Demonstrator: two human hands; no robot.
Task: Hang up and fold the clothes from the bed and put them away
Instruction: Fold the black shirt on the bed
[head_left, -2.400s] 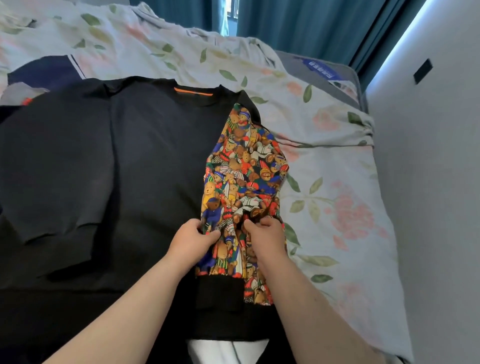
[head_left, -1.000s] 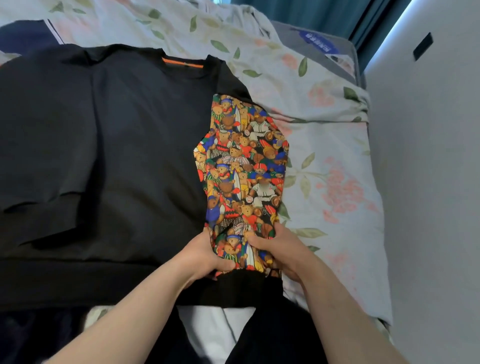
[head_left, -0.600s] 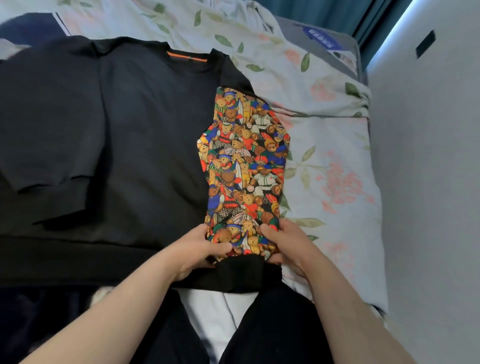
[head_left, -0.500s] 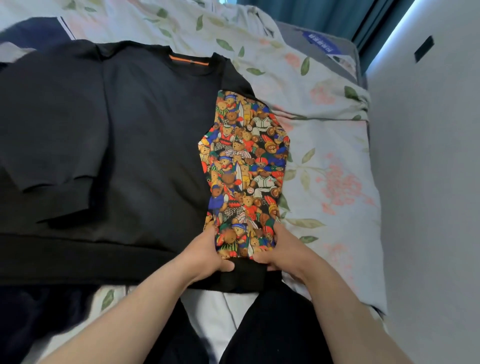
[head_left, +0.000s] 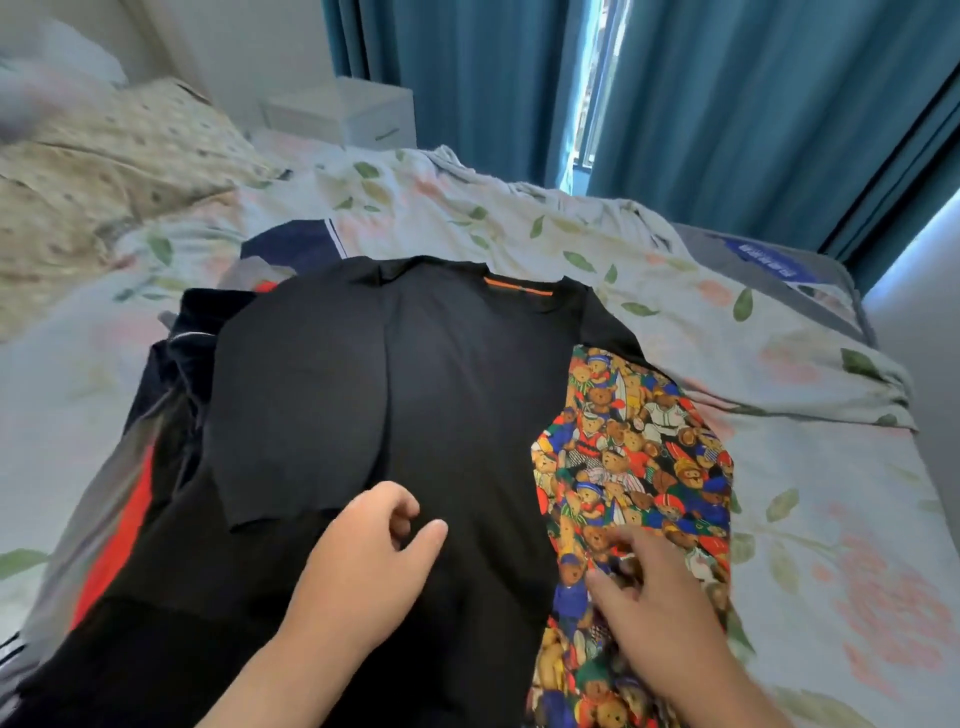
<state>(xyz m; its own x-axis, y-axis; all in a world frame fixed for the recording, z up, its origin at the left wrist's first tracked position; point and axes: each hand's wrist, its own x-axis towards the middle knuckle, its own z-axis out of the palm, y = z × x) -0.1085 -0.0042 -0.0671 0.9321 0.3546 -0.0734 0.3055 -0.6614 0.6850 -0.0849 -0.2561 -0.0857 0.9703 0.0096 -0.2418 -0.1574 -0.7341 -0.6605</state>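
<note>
- We take this for a bedroom in a home: a bed (head_left: 810, 483) under a floral sheet fills most of the view.
- A pillow (head_left: 104, 171) in a speckled beige case lies at the far left end.
- A small white nightstand (head_left: 363, 111) stands beyond the bed, by the wall.
- Long teal curtains (head_left: 753, 104) hang behind, with daylight in the gap at the window (head_left: 592, 88).
- We see household clothes on the bed, a black sweatshirt (head_left: 441, 389) uppermost.
</note>
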